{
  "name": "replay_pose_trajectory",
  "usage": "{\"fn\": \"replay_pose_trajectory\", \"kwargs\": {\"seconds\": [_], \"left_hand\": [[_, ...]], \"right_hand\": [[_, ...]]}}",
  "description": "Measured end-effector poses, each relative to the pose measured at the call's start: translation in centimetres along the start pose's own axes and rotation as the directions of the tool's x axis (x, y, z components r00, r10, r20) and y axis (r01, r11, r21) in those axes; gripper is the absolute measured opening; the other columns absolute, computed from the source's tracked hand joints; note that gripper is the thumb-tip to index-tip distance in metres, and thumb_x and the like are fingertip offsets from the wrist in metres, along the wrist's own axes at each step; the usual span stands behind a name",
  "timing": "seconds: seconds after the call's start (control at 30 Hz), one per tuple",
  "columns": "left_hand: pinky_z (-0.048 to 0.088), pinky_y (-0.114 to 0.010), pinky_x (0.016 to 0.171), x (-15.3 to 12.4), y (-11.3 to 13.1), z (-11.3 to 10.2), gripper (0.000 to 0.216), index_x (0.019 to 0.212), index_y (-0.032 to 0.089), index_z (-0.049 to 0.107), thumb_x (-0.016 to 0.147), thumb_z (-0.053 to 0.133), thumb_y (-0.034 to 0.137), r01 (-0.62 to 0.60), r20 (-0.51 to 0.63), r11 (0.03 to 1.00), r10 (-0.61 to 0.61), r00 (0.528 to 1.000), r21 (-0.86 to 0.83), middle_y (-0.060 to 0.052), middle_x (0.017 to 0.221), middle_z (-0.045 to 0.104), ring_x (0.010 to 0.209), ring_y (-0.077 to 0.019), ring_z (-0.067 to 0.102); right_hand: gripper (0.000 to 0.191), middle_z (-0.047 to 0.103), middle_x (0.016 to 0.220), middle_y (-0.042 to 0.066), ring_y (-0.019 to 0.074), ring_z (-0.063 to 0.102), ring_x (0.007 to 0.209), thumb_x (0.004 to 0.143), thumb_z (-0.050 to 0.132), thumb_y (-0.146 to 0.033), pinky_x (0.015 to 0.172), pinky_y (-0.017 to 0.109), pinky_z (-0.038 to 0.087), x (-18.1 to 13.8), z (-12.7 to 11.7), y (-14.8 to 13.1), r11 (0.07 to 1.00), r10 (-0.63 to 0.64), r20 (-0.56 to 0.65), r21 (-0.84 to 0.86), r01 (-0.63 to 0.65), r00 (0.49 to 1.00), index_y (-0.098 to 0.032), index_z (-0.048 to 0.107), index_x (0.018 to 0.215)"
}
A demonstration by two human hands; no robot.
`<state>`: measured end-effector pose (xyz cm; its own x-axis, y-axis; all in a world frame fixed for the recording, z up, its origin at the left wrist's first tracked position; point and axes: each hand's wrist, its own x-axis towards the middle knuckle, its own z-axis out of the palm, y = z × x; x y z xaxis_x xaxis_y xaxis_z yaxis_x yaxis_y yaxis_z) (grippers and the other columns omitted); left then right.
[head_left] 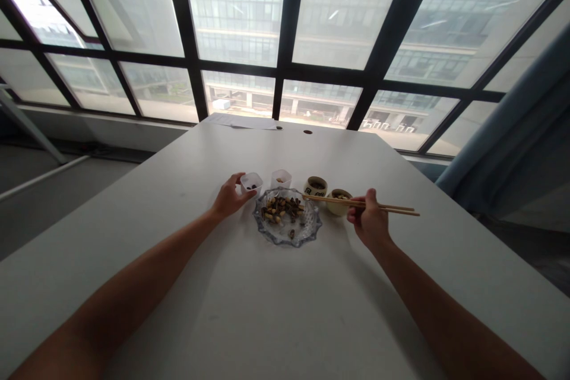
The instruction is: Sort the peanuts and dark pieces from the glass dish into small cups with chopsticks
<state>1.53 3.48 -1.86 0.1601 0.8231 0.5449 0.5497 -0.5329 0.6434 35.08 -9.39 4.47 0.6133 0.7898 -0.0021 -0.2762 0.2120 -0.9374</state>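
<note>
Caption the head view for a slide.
Left hand gripping a small cup, right hand holding chopsticks near a glass dish of mixed pieces.

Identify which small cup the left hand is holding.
The leftmost white cup, with dark bits inside: the left hand grips it, not the other white cup or the yellowish cups.

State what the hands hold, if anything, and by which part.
The left hand holds the leftmost translucent cup by its side wall, thumb on the near side; the right hand grips the chopsticks around their middle.
</note>
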Motion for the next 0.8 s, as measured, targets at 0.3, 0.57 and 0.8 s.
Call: {"fn": "replay_pose_trajectory", "kwargs": {"seconds": [0.3,0.57,0.8], "left_hand": [[0.054,-0.046,0.095,-0.5,0.5,-0.1,0.062,0.126,0.019,0.051,0.071,0.077,0.034,-0.153,-0.063,0.988,0.151,0.987,-0.037,-0.013,0.125,0.064,0.112,-0.0277,0.064],[0.053,-0.047,0.098,-0.6,0.7,0.0,0.061,0.127,0.021,0.05,0.072,0.076,0.03,-0.167,-0.058,0.984,0.163,0.985,-0.059,-0.011,0.126,0.064,0.114,-0.0276,0.064],[0.056,-0.044,0.091,-0.7,0.6,0.3,0.06,0.123,0.021,0.052,0.071,0.078,0.033,-0.128,-0.069,0.991,0.124,0.99,-0.048,-0.011,0.121,0.065,0.108,-0.0265,0.065]], "right_hand": [[0.052,0.053,0.046,-0.004,0.0085,0.049,0.034,0.086,0.059,-0.067,0.028,0.017,0.039,0.8,-0.8,0.6,0.999,-0.021,0.022,0.035,0.021,1.0,-0.019,0.053,0.066],[0.058,0.054,0.042,-0.002,0.0093,0.048,0.033,0.079,0.061,-0.074,0.029,0.019,0.038,0.1,-0.5,0.8,0.996,-0.085,0.07,-0.029,0.087,0.994,-0.018,0.057,0.063],[0.054,0.062,0.052,0.002,0.0138,0.059,0.045,0.091,0.05,-0.067,0.044,0.026,0.048,-2.4,0.7,-0.4,0.628,-0.649,0.364,-0.238,0.741,0.668,-0.019,0.067,0.072]]}}
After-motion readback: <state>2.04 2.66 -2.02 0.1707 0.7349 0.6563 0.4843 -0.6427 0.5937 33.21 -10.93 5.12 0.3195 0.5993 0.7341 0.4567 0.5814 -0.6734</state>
